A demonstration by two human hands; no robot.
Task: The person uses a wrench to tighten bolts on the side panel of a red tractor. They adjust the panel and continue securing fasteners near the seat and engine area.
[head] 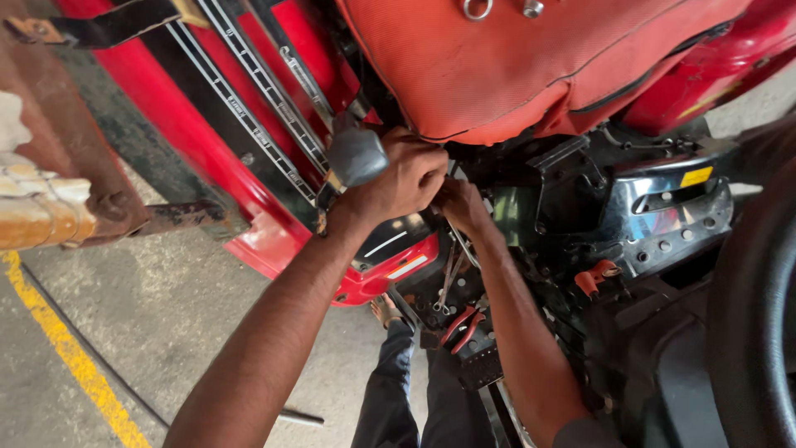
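Mid-step on a fastening under the red seat cushion (514,66): left hand (406,178) fisted, right hand (460,207) curled around a slim wrench (463,245). Next, probably steady turning without slipping; red-handled pliers (463,325) below.

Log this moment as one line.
left hand: gripping under red seat | right hand: beside it | pliers: lying below

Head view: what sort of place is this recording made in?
Probably a vehicle repair workshop: both hands work under a red machine's seat, red-handled pliers lie on the black frame, and the concrete floor has a yellow line.
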